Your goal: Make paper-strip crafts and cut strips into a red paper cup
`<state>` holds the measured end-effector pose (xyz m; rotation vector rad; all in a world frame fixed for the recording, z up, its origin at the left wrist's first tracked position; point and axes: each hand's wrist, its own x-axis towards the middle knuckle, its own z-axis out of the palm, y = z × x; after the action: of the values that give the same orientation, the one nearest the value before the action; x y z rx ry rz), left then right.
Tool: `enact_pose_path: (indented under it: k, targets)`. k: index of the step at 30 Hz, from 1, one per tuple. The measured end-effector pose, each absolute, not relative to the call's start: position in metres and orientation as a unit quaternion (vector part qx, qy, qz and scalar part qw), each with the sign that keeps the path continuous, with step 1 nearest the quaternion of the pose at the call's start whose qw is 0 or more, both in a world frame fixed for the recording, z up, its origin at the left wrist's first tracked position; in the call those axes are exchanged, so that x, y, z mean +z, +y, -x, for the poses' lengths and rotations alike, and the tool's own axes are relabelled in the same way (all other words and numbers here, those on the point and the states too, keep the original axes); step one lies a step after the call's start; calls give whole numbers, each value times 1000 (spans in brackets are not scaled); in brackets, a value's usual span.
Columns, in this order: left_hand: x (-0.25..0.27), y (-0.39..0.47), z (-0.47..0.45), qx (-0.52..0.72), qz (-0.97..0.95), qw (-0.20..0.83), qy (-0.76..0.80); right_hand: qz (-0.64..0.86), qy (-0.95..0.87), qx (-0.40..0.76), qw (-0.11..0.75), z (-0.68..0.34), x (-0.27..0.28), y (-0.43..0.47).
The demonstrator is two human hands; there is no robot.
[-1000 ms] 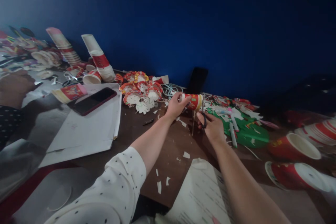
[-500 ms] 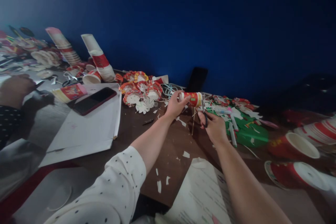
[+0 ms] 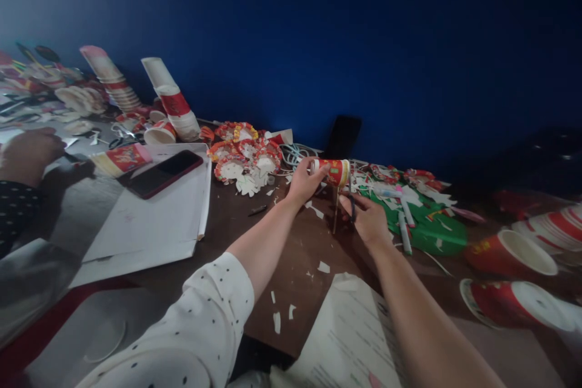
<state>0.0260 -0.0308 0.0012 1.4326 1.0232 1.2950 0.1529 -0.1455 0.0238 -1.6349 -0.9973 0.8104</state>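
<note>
A red paper cup (image 3: 335, 172) with a pale rim lies on its side in the air above the brown table. My left hand (image 3: 305, 182) is closed around its left end. Beside the cup's right-hand rim, my right hand (image 3: 370, 218) grips a pair of scissors (image 3: 351, 206) by dark handles, fingers through the loops. The blades point up close to the rim; whether they touch the paper I cannot tell. Under the cup, a thin brown stick (image 3: 335, 212) shows. Flower-like cut cups (image 3: 248, 154) with red and yellow edges lie left of my hands.
A black phone (image 3: 343, 135) leans against the blue wall. Markers (image 3: 404, 233) lie on a green sheet (image 3: 436, 230) at right, near several red cups (image 3: 509, 251). Another person's hand (image 3: 31, 148) is at far left, by a white board (image 3: 150, 218) bearing a phone (image 3: 164, 174). Paper scraps litter the table.
My right hand and the scissors have shifted slightly left and down beside the cup. My left hand still holds the cup in nearly the same place. The other person's hand moved a little.
</note>
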Motion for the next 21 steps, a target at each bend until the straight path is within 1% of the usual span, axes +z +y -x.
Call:
enact_pose_path:
  k: [14,21]
  targets:
    - [-1,-31,-26,521,-590,460,411,694,-471,269,473,-156,32,-149]
    - [-2,-31,-27,527,-584,476,395,690,-483,264,470,-159,32,-149]
